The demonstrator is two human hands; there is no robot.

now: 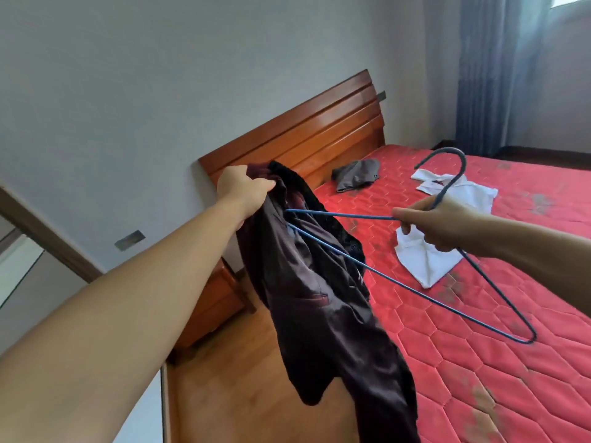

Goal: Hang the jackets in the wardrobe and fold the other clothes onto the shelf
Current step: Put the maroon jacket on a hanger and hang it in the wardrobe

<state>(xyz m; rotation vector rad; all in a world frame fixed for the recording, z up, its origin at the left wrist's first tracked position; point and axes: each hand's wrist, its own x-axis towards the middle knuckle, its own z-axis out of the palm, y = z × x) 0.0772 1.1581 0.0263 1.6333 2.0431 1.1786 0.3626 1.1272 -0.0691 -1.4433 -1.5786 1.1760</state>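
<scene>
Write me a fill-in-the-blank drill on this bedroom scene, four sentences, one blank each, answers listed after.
1. The left hand grips the dark ____ by its top.
2. The right hand holds a blue wire ____.
3. One end of the hanger is pushed inside the jacket, the other end hangs over the ____ mattress.
4. A white shirt and a ____ garment lie on the mattress.

Answers: jacket; hanger; red; grey

We lose one tip of the thin blue wire hanger point(415, 294) inside the dark maroon satin-lined jacket point(319, 302), whose hem runs off the frame at six o'clock. At three o'clock the right hand point(443, 223) covers part of the crumpled white shirt point(425, 263).
</scene>
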